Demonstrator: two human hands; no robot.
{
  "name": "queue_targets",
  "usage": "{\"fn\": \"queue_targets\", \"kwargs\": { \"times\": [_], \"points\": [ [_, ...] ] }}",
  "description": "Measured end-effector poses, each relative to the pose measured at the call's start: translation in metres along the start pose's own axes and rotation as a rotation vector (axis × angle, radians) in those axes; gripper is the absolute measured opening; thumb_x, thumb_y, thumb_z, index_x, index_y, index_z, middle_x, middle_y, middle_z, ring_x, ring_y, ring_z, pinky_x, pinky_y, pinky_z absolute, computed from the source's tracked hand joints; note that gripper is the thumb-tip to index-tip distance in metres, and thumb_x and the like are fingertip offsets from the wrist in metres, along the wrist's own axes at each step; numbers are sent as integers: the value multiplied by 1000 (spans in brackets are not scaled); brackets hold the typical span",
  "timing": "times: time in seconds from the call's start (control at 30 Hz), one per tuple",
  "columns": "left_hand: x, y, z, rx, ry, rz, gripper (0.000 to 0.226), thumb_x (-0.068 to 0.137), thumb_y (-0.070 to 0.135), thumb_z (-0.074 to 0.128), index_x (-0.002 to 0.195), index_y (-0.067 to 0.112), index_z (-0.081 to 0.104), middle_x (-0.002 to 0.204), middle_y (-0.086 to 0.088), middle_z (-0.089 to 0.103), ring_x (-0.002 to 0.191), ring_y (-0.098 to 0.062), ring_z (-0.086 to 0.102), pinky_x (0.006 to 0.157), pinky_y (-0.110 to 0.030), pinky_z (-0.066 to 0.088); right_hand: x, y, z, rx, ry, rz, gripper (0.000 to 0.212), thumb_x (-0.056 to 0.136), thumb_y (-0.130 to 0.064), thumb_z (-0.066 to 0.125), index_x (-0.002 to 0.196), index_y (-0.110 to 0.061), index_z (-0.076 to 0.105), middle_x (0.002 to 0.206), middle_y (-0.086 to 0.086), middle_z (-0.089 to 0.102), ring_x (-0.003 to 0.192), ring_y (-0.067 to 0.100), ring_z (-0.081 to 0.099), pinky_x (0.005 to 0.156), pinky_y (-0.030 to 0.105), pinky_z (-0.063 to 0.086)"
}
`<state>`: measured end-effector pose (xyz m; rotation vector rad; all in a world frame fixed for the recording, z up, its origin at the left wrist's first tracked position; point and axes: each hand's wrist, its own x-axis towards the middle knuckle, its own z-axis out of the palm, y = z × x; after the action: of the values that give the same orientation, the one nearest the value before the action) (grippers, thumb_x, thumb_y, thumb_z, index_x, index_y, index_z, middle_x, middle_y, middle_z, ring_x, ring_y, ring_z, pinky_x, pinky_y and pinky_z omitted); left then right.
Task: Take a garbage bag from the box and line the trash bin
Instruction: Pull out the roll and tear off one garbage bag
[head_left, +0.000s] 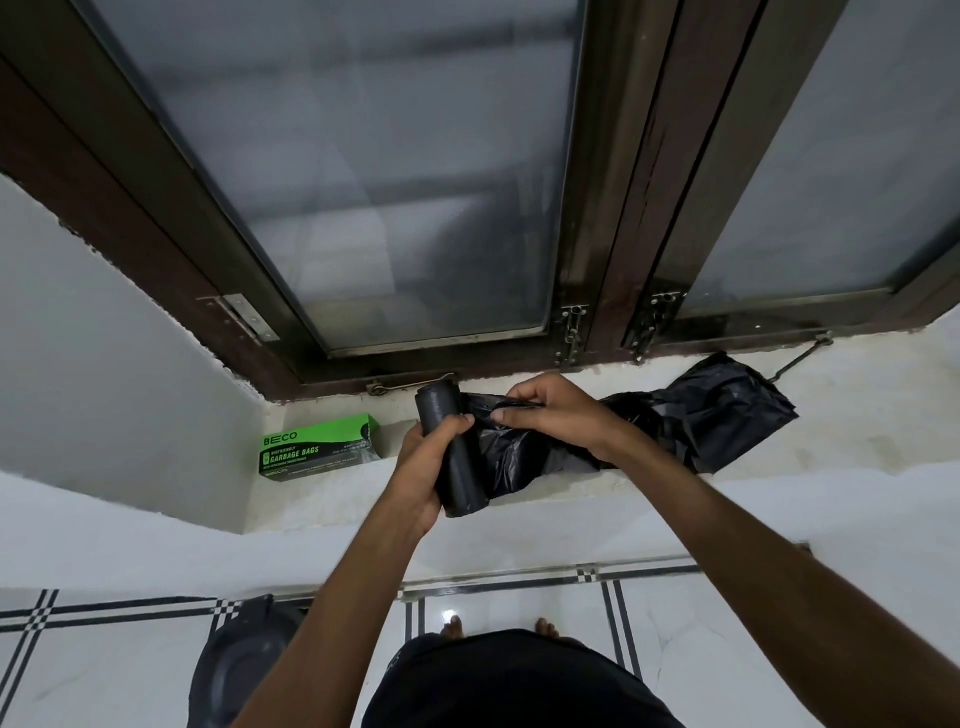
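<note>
White stone forms the window sill (519, 506), running under a dark-framed frosted window (395, 171). On the sill at about nine o'clock from the hands lies the green garbage bag box (317, 449), on its side against the white wall.

Both forearms reach up from the bottom of the view toward the sill. The left hand (423, 475) comes in from six o'clock with the wrist nearly straight; its fingers and thumb curl round the middle of the black roll of bags (452, 452), which stands tilted, its top toward twelve o'clock and its lower end past the palm. The right hand (553, 415) arrives from four o'clock with the wrist bent inward, knuckles up; its thumb and bunched fingers pinch the unrolled garbage bag (717, 410) just beside the roll. From that pinch the loose black plastic trails off toward three o'clock, crumpled across the sill.

Down on the tiled floor (519, 608), at seven o'clock, the dark trash bin (244, 660) stands partly hidden by the left forearm.
</note>
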<state>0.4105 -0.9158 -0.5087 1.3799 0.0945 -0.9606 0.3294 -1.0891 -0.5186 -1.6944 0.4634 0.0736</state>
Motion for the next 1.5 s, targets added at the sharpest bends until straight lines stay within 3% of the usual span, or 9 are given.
{"fn": "queue_targets", "kwargs": {
  "times": [0.1,0.2,0.37,0.63,0.83,1.07,1.17,1.37,1.5],
  "points": [
    [-1,-1,5,13,11,17,19,84,16,69,101,14,59,90,-10,71,85,-26,67,80,-42,57,2,1,2,-45,37,1,12,90,-17,73,78,-13,73,75,0,69,75,8,63,73,27,46],
    [-1,0,11,49,18,48,25,85,16,69,106,11,58,92,-10,70,83,-23,68,64,-32,56,7,-1,3,-125,128,11,16,87,-15,74,72,-14,69,67,-3,60,68,10,55,68,30,40],
    [0,3,13,72,7,107,17,85,13,68,100,13,60,84,-8,69,76,-20,67,55,-27,54,15,-6,5,-293,254,58,22,83,-18,75,63,-22,66,67,-4,65,72,15,62,69,33,47],
    [2,1,16,56,13,98,18,83,14,69,99,15,59,87,-10,66,81,-24,63,68,-36,54,22,-7,7,-484,405,118,18,82,-15,70,64,-15,67,73,-1,70,79,19,68,73,34,56],
    [2,0,17,32,26,81,32,81,17,71,109,13,56,93,-10,64,87,-24,62,70,-34,52,18,-11,12,-616,490,107,13,85,-11,65,74,-17,68,80,0,69,84,22,65,71,30,50],
    [-1,-1,15,45,9,75,24,83,13,69,103,16,57,92,-9,64,87,-23,61,73,-35,52,17,-10,19,-694,550,97,13,85,-9,60,87,-14,72,91,8,72,90,30,66,67,27,40],
    [-4,0,12,-12,-9,78,20,85,8,66,101,15,57,88,-6,65,84,-22,62,75,-35,52,16,1,10,-725,578,167,14,89,-16,60,91,-11,73,94,13,72,94,34,67,69,30,45],
    [-2,8,10,-74,6,75,20,84,9,69,101,8,60,93,-15,66,88,-30,66,86,-50,56,13,10,-16,-546,412,110,16,93,-31,66,84,-18,69,81,5,69,83,25,63,67,29,40],
    [-3,11,4,-180,13,20,32,85,11,70,114,1,58,98,-20,66,89,-34,67,77,-57,57,2,11,-22,-311,284,30,42,93,-52,60,84,-12,63,72,-3,58,71,12,57,67,32,38]
  ]
}}
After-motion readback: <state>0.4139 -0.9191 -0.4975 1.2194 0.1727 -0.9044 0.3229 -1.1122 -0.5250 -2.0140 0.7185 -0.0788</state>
